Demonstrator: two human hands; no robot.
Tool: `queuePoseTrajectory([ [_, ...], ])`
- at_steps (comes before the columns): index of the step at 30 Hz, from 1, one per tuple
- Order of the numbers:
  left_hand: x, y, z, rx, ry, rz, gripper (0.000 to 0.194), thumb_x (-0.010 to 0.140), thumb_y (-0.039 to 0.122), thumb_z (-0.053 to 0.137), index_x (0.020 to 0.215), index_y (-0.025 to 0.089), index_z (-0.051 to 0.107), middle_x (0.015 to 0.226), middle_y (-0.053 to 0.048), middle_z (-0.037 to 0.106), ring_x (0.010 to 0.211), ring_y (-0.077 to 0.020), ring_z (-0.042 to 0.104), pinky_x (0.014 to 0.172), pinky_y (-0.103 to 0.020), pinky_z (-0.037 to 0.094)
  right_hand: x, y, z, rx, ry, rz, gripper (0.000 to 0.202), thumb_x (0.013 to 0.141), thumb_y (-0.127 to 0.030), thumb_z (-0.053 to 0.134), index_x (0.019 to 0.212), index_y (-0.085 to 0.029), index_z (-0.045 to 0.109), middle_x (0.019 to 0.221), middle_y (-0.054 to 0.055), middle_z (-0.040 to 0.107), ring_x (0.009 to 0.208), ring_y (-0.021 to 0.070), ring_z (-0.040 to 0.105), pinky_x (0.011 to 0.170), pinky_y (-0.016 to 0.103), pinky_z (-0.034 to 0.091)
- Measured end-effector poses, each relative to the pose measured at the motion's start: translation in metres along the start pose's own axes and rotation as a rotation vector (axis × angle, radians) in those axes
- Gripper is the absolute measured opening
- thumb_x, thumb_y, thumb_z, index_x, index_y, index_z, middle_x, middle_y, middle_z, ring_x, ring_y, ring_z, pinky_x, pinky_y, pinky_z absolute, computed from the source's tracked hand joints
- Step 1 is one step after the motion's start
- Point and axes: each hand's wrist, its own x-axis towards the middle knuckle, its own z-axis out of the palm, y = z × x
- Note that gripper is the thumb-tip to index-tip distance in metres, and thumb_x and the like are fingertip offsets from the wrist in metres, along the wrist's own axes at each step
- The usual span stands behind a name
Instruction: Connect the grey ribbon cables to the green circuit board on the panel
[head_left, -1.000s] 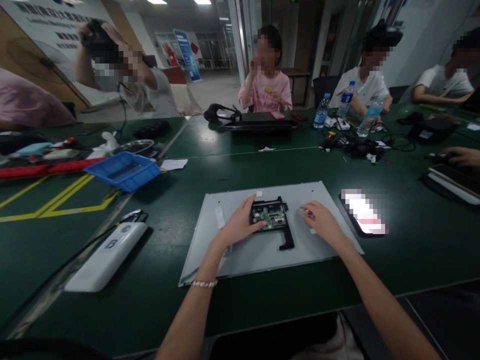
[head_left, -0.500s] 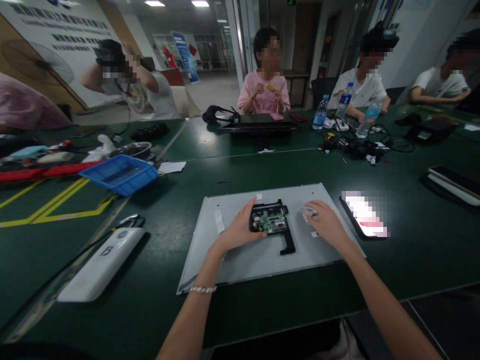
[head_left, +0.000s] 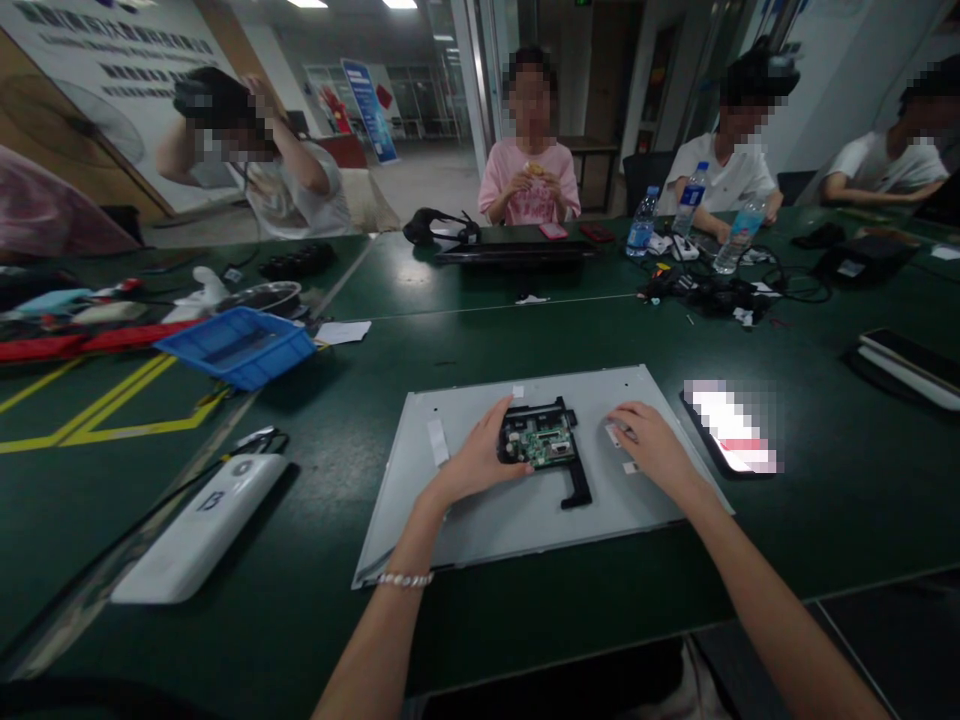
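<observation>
A grey flat metal panel (head_left: 480, 535) lies on the table in front of me. On it is a green circuit board (head_left: 551, 443) set in a black plastic frame (head_left: 576, 487) with an L-shaped arm. My left hand (head_left: 480, 445) grips the frame and board from the left side, thumb at the near edge and fingers at the far edge. To the right of the board, my right hand (head_left: 651, 440) rests over the panel with curled fingertips drawn together by a small pale label; what they hold, if anything, is hidden. Another white label (head_left: 630, 468) sits just below those fingers.
A lit phone (head_left: 727, 430) lies right of the panel. Left are a white power bank (head_left: 206, 525) with a cable and a blue tray (head_left: 244, 350). Across the table are a dark monitor (head_left: 517, 253), water bottles (head_left: 742, 235), tangled cables and several seated people.
My right fingers have shifted slightly, and the clear whitish bit seen between them before hardly shows now. My left hand and the board stay put.
</observation>
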Motion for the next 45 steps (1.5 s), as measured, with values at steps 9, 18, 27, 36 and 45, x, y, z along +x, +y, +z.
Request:
queuePoseTrajectory([
  [9,0.000,0.001,0.000,-0.007,0.006,0.021,0.099,0.069,0.040,0.069,0.145,0.024,0.007,0.149,-0.013,0.023,0.134,-0.0339,0.027,0.110,-0.055,0.024,-0.001,-0.004,0.001,-0.008,0.051,0.013,0.029,0.086,-0.023,0.047,0.110,-0.021,0.063,0.109,0.010,0.056,0.105,0.0250,0.052,0.091,0.042,0.045],
  [18,-0.001,0.000,0.000,-0.005,-0.002,0.019,0.100,0.068,0.041,0.071,0.145,0.025,0.008,0.149,-0.014,0.023,0.134,-0.0341,0.028,0.109,-0.055,0.026,0.000,0.003,-0.003,-0.011,0.080,0.028,0.031,0.085,-0.024,0.048,0.113,-0.021,0.060,0.117,0.010,0.054,0.110,0.0250,0.051,0.097,0.044,0.042],
  [27,-0.003,-0.001,0.000,-0.007,-0.002,0.017,0.099,0.069,0.042,0.071,0.145,0.025,0.009,0.149,-0.013,0.022,0.135,-0.0341,0.026,0.110,-0.055,0.025,-0.001,-0.004,-0.011,0.071,0.019,0.033,0.029,0.083,-0.018,0.048,0.107,-0.021,0.064,0.109,0.009,0.059,0.100,0.0220,0.057,0.092,0.041,0.044],
  [36,-0.001,0.002,-0.001,-0.001,-0.002,0.030,0.097,0.068,0.039,0.071,0.144,0.025,0.012,0.147,-0.014,0.026,0.134,-0.0349,0.027,0.109,-0.056,0.026,-0.001,0.006,-0.009,0.037,0.063,0.132,0.021,0.080,-0.023,0.051,0.092,-0.019,0.068,0.088,0.007,0.065,0.073,0.0183,0.061,0.075,0.035,0.048],
  [45,-0.003,0.003,-0.002,-0.006,-0.006,0.019,0.097,0.069,0.040,0.071,0.144,0.025,0.012,0.148,-0.013,0.024,0.135,-0.0343,0.025,0.110,-0.056,0.024,-0.001,-0.002,-0.001,0.261,0.164,0.251,0.022,0.080,-0.033,0.053,0.091,-0.017,0.065,0.098,0.010,0.065,0.066,0.0179,0.065,0.060,0.031,0.052],
])
